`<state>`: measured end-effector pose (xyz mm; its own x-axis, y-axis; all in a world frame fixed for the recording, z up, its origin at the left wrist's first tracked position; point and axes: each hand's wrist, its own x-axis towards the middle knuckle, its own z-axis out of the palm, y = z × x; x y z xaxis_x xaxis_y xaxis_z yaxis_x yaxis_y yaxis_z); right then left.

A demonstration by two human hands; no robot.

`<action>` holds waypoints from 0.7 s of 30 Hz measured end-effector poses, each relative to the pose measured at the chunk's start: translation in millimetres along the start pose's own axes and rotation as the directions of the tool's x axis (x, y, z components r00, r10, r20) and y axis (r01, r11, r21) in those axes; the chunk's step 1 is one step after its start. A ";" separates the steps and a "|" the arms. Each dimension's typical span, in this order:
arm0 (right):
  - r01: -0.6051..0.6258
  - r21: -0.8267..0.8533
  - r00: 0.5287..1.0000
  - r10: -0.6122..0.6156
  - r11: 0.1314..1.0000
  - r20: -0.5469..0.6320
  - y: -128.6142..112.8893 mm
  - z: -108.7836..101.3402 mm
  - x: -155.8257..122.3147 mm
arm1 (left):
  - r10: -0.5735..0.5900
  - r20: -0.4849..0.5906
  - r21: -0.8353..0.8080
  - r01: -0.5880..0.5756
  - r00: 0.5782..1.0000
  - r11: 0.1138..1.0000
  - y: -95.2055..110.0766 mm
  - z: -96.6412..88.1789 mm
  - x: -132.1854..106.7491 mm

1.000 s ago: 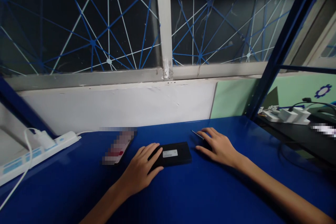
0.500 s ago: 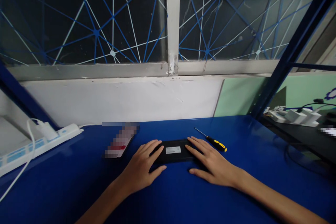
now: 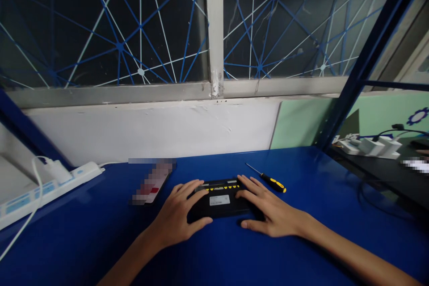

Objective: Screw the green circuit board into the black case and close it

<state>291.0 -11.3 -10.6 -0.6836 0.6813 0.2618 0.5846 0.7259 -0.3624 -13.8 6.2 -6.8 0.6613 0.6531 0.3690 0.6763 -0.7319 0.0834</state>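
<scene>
A flat black case with a white label lies on the blue table in front of me. Along its far side shows a strip with a row of yellow pieces, too small to make out. My left hand is at the case's left end, fingertips on its top and far edge, thumb apart at the near edge. At the right end my right hand rests its spread fingers on the case, its thumb down near the table. Both hands cover the case's ends. A black-and-yellow screwdriver lies beyond my right hand.
A phone-like slab, partly blurred out, lies left of the case. A white power strip with a plugged-in cable runs along the left side. Blue frame posts flank the table; white adapters stand on a black surface at right.
The top of the black case has slid towards me under my fingers. The strip with the yellow pieces now shows behind it. The view has shifted slightly.
</scene>
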 end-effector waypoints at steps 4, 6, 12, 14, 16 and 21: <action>-0.018 0.057 0.999 0.015 0.998 0.047 -1.3 -4.1 0.6 | -0.001 0.007 0.019 0.001 1.000 1.000 0.1 0.9 0.9; -0.030 0.083 0.997 0.024 0.996 0.067 0.2 -4.9 0.5 | 0.000 0.009 0.018 0.000 1.000 1.000 0.5 0.9 1.0; -0.100 0.171 0.989 0.079 0.980 0.125 6.8 -4.3 -2.2 | 0.018 0.022 0.040 -0.019 1.000 0.999 1.6 -0.6 0.8; -0.127 0.194 0.984 0.099 0.973 0.147 7.6 -4.8 -2.7 | 0.019 0.030 0.041 -0.021 0.999 0.999 1.8 -1.5 0.9; -0.144 0.217 0.981 0.110 0.966 0.161 7.9 -6.2 -2.4 | 0.018 0.034 0.033 -0.020 0.999 0.999 2.1 -2.6 1.1; -0.155 0.281 0.974 0.099 0.947 0.202 6.2 -12.0 -0.3 | 0.017 0.058 -0.006 -0.016 0.998 1.000 3.1 -5.2 0.7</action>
<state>300.1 -5.9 -2.3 -0.6962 0.7168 0.0388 0.5369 0.5557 -0.6348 -12.9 3.3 -1.4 0.6903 0.6509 0.3159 0.6632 -0.7438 0.0833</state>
